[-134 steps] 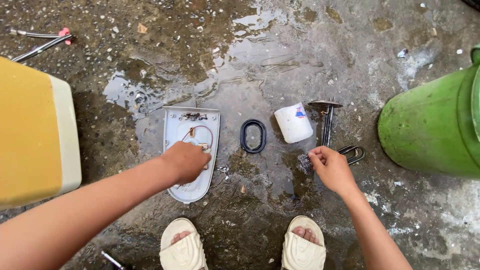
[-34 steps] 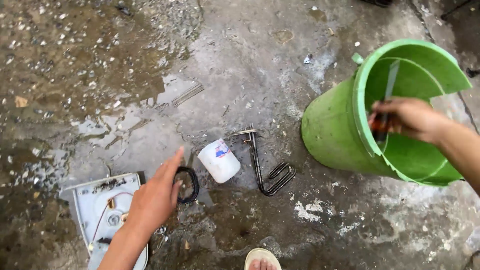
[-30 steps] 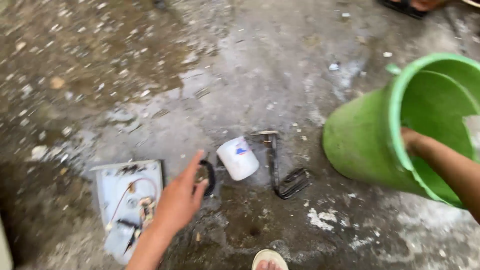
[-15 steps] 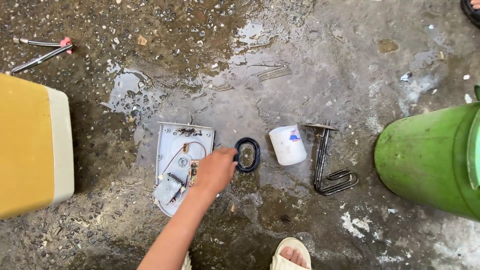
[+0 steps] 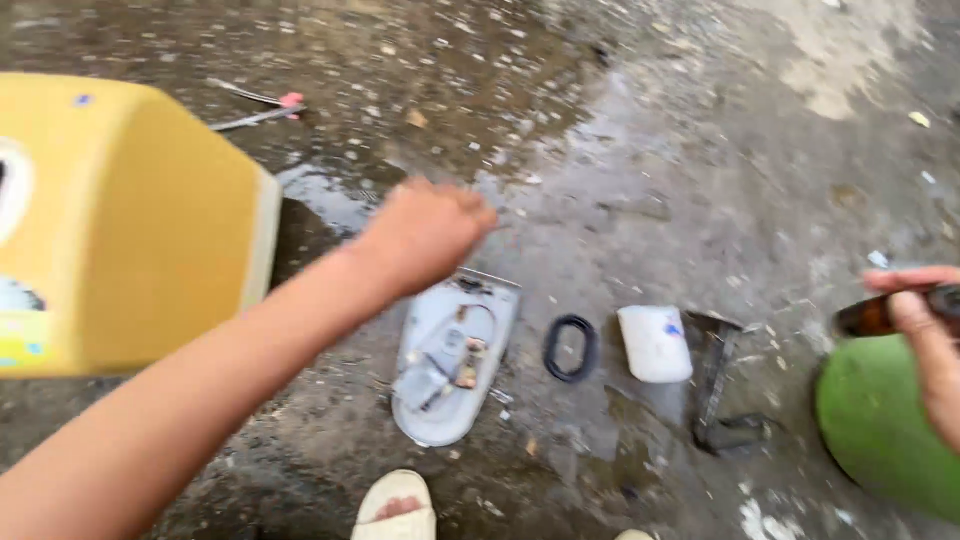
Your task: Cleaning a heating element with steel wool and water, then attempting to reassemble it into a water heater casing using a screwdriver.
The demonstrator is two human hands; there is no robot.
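Note:
My left hand (image 5: pixel 425 232) hangs in the air above the wet concrete, fingers curled with nothing seen in it, just above the grey plastic cover plate (image 5: pixel 450 360) with wires. My right hand (image 5: pixel 925 335) is at the right edge, closed on a dark brown tool handle (image 5: pixel 880 312) over the green bucket (image 5: pixel 885 440). On the ground between them lie a black rubber ring (image 5: pixel 570 348), a small white container (image 5: pixel 655 343) and a dark metal heating coil (image 5: pixel 722 395). The picture is motion-blurred.
A large yellow appliance body (image 5: pixel 120 225) fills the left side. Thin metal tools with a pink tip (image 5: pixel 262 108) lie at the back left. My sandalled foot (image 5: pixel 397 505) is at the bottom edge. Puddles cover the concrete floor (image 5: pixel 640 150).
My left hand has lifted off the black ring and moved up and left. My right hand has come back into view at the right, holding the brown-handled tool taken from the bucket.

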